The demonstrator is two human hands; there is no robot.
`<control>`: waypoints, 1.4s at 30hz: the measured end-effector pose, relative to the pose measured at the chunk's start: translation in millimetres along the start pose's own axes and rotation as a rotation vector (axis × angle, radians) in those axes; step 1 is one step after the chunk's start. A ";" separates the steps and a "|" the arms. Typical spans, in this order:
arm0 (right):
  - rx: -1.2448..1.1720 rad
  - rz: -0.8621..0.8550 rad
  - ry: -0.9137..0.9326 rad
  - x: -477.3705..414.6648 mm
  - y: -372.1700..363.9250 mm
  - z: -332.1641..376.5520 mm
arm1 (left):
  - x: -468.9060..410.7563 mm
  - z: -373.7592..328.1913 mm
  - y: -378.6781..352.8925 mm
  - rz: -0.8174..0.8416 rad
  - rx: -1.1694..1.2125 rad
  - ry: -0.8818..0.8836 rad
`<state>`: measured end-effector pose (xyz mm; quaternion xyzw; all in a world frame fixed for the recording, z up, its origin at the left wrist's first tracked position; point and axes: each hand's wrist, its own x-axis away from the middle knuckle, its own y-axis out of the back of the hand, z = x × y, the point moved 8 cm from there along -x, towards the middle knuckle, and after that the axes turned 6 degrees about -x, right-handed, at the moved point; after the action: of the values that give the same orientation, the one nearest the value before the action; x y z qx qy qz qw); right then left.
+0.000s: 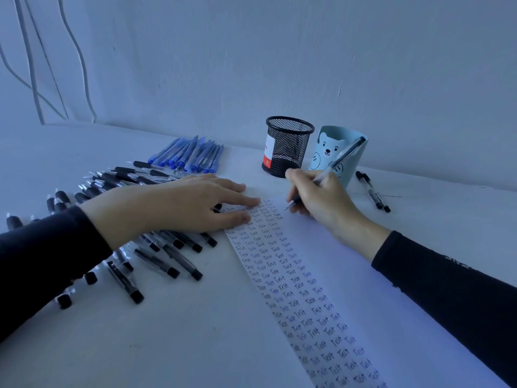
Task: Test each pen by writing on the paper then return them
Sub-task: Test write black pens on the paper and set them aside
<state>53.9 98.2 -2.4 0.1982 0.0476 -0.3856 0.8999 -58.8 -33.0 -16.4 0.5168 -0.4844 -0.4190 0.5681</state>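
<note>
A white sheet of paper (330, 264) lies on the table, its left strip filled with rows of the word "Test". My right hand (324, 203) grips a clear black-ink pen (338, 161) in a writing hold, its tip touching the paper's top edge. My left hand (179, 208) rests flat, fingers straight, pressing the paper's upper left corner. Several black pens (156, 256) lie scattered under and around my left arm. A group of blue pens (190, 155) lies further back.
A black mesh pen cup (288, 147) and a light blue cup with a bear face (324, 152) stand at the back by the wall. Two black pens (373, 191) lie to their right. Cables (36, 79) hang down the wall at the left.
</note>
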 end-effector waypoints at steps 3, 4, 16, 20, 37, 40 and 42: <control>0.004 0.010 0.047 -0.4 5.9 9.5 | 0.5 2.3 -0.1 -0.010 0.008 0.001; -0.003 0.021 0.040 -0.8 8.0 11.3 | 0.6 2.6 -0.1 -0.014 0.009 -0.001; -0.583 0.244 -0.126 -0.3 10.8 27.9 | 4.1 -1.2 1.4 -0.014 0.018 -0.011; -0.478 0.233 -0.070 3.8 20.2 30.8 | 4.1 -0.1 1.0 -0.020 0.030 -0.015; 0.333 -0.524 -0.020 17.7 183.5 -45.9 | -3.6 7.6 -5.3 -0.069 0.019 -0.058; 0.470 -0.495 -0.077 11.5 177.7 -57.5 | -4.6 8.8 -5.1 -0.087 0.030 -0.061; 0.542 -0.473 -0.133 8.9 174.9 -63.4 | -5.2 9.1 -5.5 -0.087 0.031 -0.061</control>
<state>189.1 226.3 -6.8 0.3875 -0.0705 -0.5935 0.7019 -68.5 -30.1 -22.5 0.5331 -0.4849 -0.4515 0.5262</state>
